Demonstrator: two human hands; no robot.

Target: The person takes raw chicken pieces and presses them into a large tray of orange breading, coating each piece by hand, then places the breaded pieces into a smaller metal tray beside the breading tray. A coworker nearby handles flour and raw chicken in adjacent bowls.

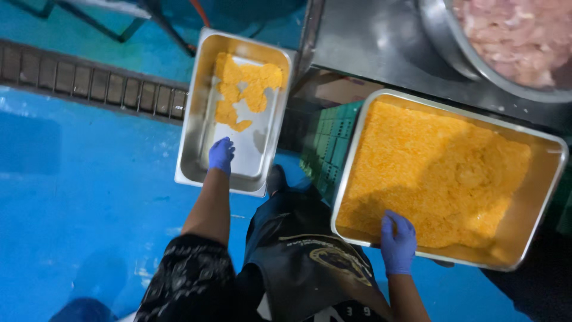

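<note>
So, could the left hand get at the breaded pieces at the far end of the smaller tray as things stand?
Probably yes. The left hand is already inside the smaller tray, and the tray floor between it and the breaded pieces is bare, with nothing covering them.

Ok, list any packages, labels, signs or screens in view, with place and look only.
Printed emblem: on the dark apron at the person's waist, between the arms; a pale round outline with curved lettering, partly folded.
Brown box-like shape: under the steel table, between the two trays; too dim to say more.
No signs or screens.
</note>
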